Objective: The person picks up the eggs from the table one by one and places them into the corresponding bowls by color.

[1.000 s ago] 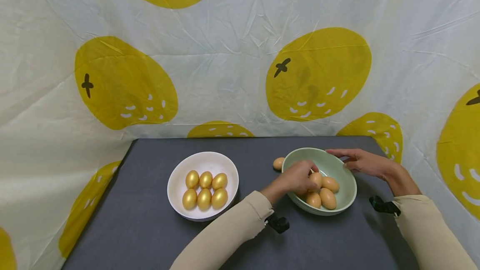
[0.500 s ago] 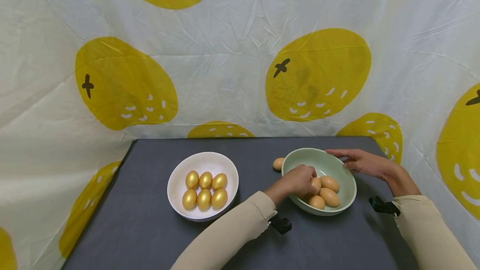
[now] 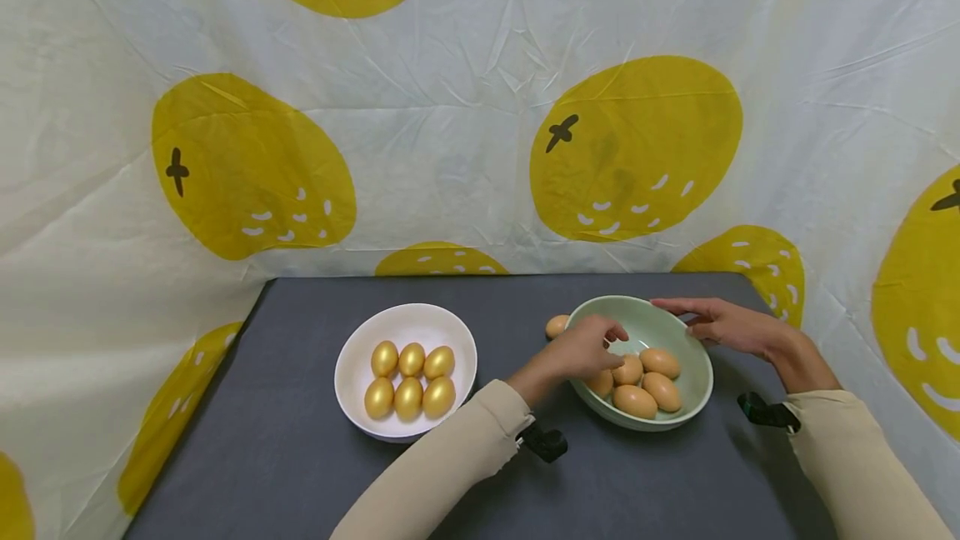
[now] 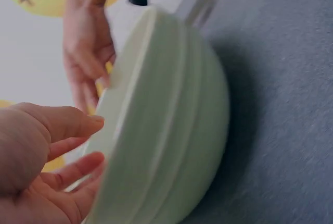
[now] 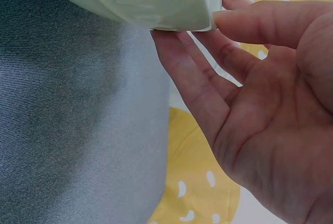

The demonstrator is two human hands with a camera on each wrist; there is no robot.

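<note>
The pale green bowl (image 3: 693,365) holds several brown eggs (image 3: 634,401) crowded toward its near side. Over its left rim hovers my left hand (image 3: 581,350), its fingers loosely bent with nothing between them. The left wrist view shows thumb and fingers apart beside the green bowl (image 4: 171,114). At the far right rim my right hand (image 3: 731,325) touches the bowl. In the right wrist view its thumb meets the rim, and long, nearly straight fingers (image 5: 187,73) reach along the outer wall, tips partly hidden behind it. One more brown egg (image 3: 557,326) lies outside, partly covered by the bowl.
To the left, a white bowl (image 3: 352,357) stands with several shiny gold eggs (image 3: 408,398) in two rows. Both bowls stand on a dark grey table (image 3: 292,473). A white curtain with yellow fruit prints (image 3: 450,148) hangs behind and at the sides.
My left hand has let go of an egg and risen out toward the left rim. The eggs in the green bowl have shifted and more show. The right hand has stayed still.
</note>
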